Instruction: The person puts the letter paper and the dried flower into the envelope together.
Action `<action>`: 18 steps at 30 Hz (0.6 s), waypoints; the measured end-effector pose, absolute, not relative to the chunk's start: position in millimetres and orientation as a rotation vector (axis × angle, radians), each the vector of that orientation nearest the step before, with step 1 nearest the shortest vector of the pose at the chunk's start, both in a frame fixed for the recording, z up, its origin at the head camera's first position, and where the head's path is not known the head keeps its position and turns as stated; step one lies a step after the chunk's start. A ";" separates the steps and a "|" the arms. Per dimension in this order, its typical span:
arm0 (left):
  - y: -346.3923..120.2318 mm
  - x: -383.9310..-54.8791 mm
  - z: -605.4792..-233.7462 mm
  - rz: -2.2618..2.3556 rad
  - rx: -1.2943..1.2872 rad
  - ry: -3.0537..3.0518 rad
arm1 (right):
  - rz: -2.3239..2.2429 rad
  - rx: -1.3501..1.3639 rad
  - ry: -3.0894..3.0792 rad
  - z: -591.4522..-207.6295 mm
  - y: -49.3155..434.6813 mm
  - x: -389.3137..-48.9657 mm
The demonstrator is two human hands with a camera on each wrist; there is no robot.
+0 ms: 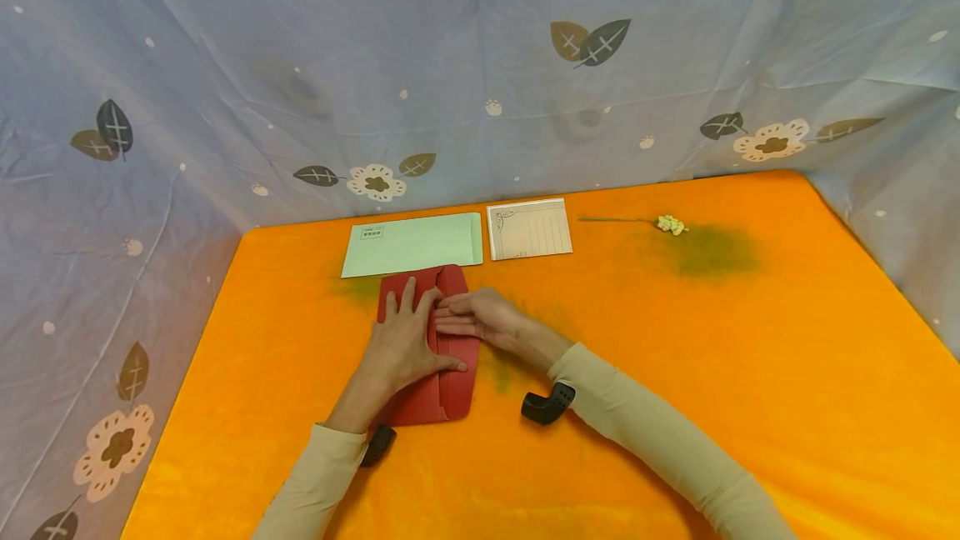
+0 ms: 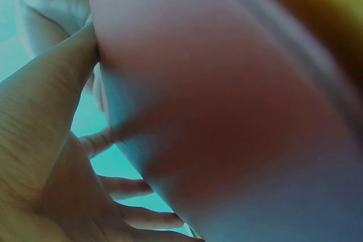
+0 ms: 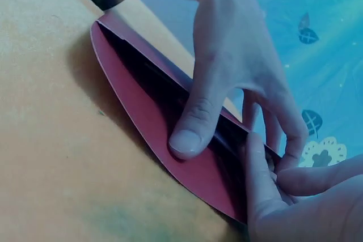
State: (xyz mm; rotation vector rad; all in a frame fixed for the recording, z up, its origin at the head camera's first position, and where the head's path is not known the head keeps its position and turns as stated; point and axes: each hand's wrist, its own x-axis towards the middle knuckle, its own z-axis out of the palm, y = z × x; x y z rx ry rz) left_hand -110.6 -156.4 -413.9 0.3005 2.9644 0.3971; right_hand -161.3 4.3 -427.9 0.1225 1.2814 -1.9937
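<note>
Lying at left: pale green envelope (image 1: 408, 246). Red envelope (image 1: 415, 403) just nearer the person; left hand (image 1: 399, 342) spread wide across it, thumb on flap. Right hand (image 1: 491, 319) loose, straight fingers at its mouth. Farther right: lined card (image 1: 529, 230), yellowish flower (image 1: 671, 225).

Under the fingers (image 1: 407, 296), the red envelope (image 1: 420, 400) is plain. Just beyond them, the mint-green envelope (image 1: 411, 244) bears black print, and the cream card (image 1: 529, 230) dark ruled lines. Farther right of the fingers, the flower (image 1: 672, 225) is pale yellow. Around them the tablecloth (image 1: 675, 340) is orange with greenish patches; behind, the sleeves (image 1: 648, 423) are beige; farthest off, the grey-blue curtain (image 1: 487, 23) carries cream flowers and brown leaves.
</note>
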 end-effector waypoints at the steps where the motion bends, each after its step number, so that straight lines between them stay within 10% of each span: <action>1: -156.4 -110.5 -413.9 0.399 0.300 2.964 | -1.990 0.127 1.266 -427.9 4.4 -161.4; 18: -155.2 -110.3 -414.0 0.376 0.281 2.970 | -1.982 0.032 1.325 -430.3 -6.4 -158.7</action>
